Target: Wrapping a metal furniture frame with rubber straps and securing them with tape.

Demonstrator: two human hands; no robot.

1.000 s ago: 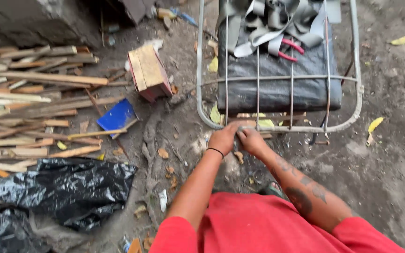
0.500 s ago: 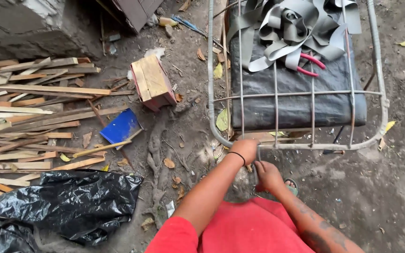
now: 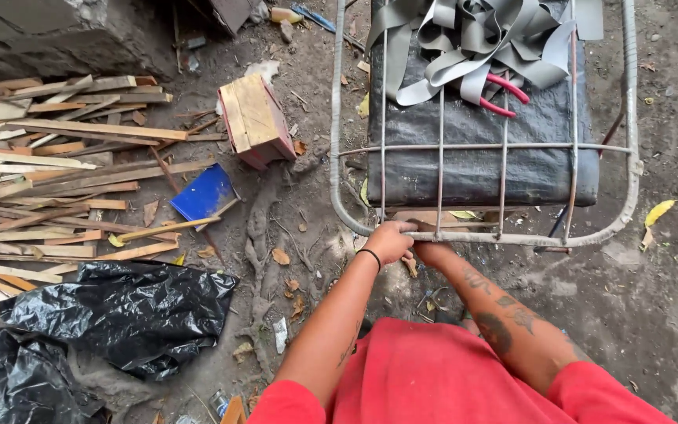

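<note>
Looking down past my red shirt, I've got my left hand curled tight around the near rail of the metal wire frame, fingers clamped on it. My right hand sits just beside it under the same rail, mostly hidden, so I can't tell its grip. Black plastic sheeting is off to my left on the dirt. Further out, a dark sack lies inside the frame with grey straps and red-handled pliers on top. Scrap wood strips pile up far left.
</note>
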